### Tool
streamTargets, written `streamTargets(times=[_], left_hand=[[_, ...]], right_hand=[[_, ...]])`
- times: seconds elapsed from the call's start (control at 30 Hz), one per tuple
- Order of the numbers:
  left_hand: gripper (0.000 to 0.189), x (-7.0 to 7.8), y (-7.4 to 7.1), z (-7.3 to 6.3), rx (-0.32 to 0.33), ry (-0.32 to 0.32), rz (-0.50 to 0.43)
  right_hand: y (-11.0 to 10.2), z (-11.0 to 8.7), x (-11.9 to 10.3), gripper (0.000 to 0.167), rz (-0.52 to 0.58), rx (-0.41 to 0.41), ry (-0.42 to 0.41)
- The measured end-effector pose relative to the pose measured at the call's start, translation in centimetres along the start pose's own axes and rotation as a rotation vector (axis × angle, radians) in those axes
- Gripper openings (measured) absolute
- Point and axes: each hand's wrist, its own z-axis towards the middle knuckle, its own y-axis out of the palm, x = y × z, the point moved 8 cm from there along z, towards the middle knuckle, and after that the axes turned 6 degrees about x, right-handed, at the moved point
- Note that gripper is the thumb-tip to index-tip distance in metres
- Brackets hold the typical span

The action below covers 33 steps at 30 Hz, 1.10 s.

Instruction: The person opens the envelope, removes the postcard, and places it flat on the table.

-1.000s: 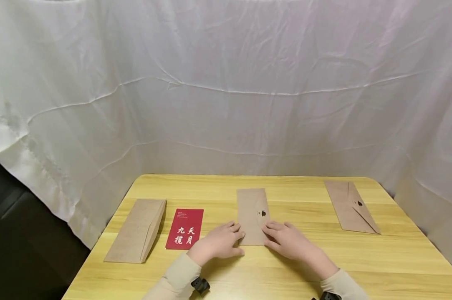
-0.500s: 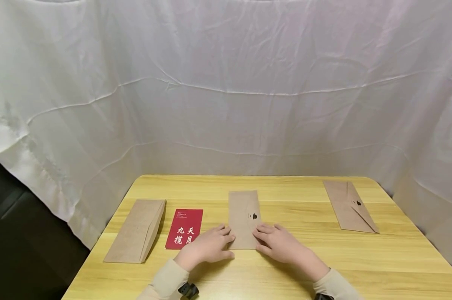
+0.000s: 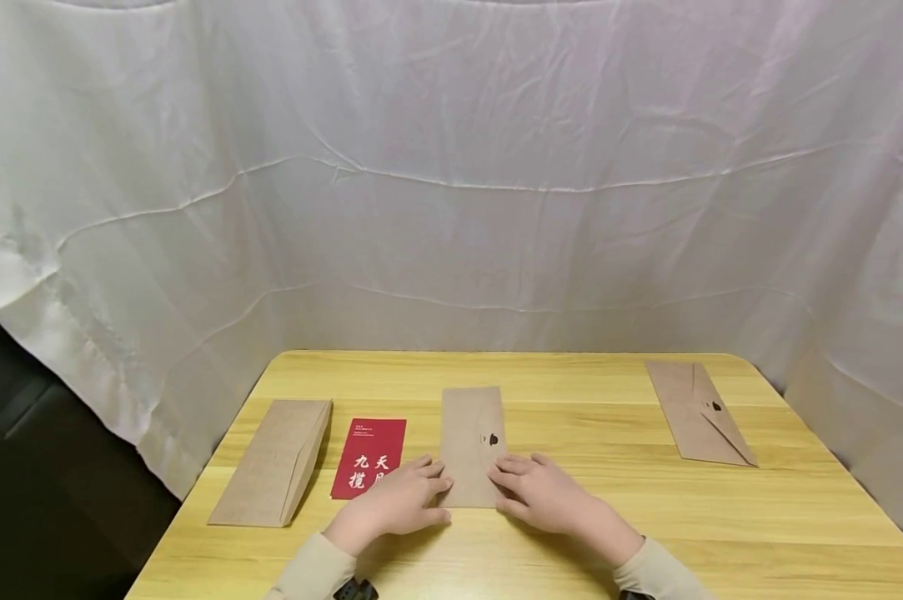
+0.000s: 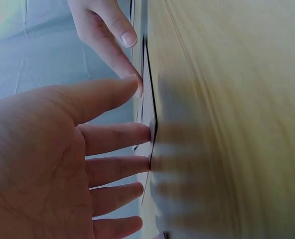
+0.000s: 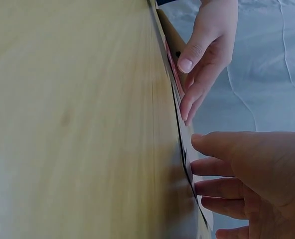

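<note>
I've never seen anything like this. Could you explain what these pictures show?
There is no robot: instead of a machine's grip, you see a person's bare left hand and right hand. The wide picture is filmed from the person's head, the two close ones from each wrist. On the wooden table lie a red card, a left envelope, a middle envelope and a right envelope, all three brown. Both hands touch the middle envelope's sides with outstretched fingers; neither is curled around it.

Soft light; faint glare on tabletop (image 3: 586, 433); wrist views bluish.
</note>
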Motion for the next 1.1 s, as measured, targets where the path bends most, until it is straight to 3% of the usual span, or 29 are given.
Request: streamTargets(times=[0.4, 1.1], left_hand=[[0.055, -1.0, -0.5, -1.8, 0.008, -0.019, -0.044], [0.042, -1.6, -1.7, -3.2, 0.038, -0.032, -0.06]], right_hand=[[0.4, 0.6, -1.5, 0.047, 0.012, -0.024, -0.028], [1.2, 1.3, -3.3, 0.047, -0.045, -0.038, -0.094]])
